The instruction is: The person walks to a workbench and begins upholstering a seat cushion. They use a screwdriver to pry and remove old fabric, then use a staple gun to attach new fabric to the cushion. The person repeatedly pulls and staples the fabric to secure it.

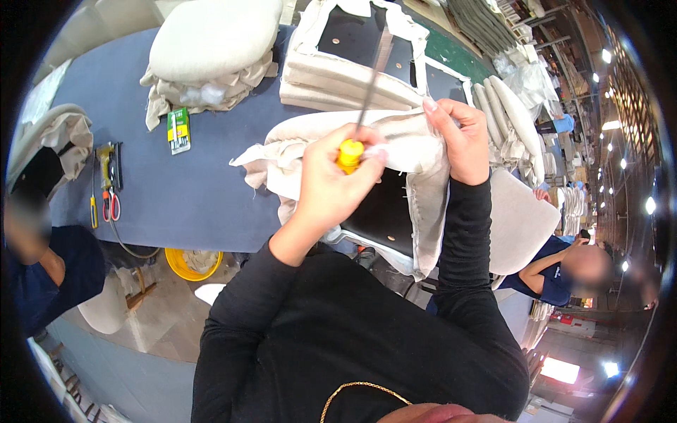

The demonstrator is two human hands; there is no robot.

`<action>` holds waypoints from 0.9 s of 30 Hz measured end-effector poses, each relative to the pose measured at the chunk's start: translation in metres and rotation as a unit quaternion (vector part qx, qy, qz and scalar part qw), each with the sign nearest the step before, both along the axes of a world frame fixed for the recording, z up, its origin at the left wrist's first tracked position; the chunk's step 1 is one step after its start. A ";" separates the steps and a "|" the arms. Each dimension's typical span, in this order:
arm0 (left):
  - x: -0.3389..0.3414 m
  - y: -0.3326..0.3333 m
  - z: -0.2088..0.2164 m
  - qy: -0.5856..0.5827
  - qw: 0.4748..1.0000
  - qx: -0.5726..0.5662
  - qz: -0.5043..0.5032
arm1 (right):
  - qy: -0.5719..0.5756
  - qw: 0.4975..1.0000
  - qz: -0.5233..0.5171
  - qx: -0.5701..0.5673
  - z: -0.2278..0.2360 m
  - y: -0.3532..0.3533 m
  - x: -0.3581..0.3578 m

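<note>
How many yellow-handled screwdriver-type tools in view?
2. One yellow-handled tool is in the left hand; the other, a yellow-and-blue-handled tool, lies at the left of the blue table. Others may be hidden under the cushions.

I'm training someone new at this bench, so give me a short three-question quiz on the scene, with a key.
1. Which of the camera wearer's hands holds the yellow-handled tool with a thin metal shaft?
A) right
B) left
C) both

2. True or false: the shaft of that tool points toward the wearer's chest.

3. Fill in: the round yellow plastic-looking bucket sits ____ than the flat blue tabletop.

Key:
1. B: the left hand has its grip around the handle.
2. False: the shaft, blurred in the picture, points away from the chest.
3. lower
</note>
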State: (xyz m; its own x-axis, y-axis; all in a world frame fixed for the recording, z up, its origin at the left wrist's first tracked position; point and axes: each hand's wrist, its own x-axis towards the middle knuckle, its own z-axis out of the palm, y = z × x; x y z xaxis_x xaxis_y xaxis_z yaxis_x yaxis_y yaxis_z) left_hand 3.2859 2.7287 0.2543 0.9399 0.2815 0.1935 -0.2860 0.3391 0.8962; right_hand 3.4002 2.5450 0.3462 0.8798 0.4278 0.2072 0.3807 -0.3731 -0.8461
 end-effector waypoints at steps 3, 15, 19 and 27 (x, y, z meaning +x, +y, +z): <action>0.015 -0.007 0.010 -0.044 0.991 0.113 0.059 | -0.037 0.997 0.073 -0.010 0.004 0.019 -0.014; -0.057 0.026 -0.028 0.040 0.959 0.275 0.048 | -0.068 0.994 0.078 -0.017 -0.008 0.009 0.003; -0.060 0.031 -0.031 0.077 0.943 0.322 0.031 | -0.066 0.995 0.075 -0.002 -0.012 0.008 0.002; -0.048 0.031 -0.021 0.078 0.927 0.357 0.081 | -0.091 0.987 0.130 0.026 -0.012 0.003 0.004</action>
State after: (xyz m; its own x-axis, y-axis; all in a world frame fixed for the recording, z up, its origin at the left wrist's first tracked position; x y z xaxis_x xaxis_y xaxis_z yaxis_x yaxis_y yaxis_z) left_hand 3.2383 2.7595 0.2335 0.9288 0.2742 0.2493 -0.1285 -0.3929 0.9106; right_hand 3.4045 2.5475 0.3340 0.6878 0.6183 0.3803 0.6059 -0.2005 -0.7699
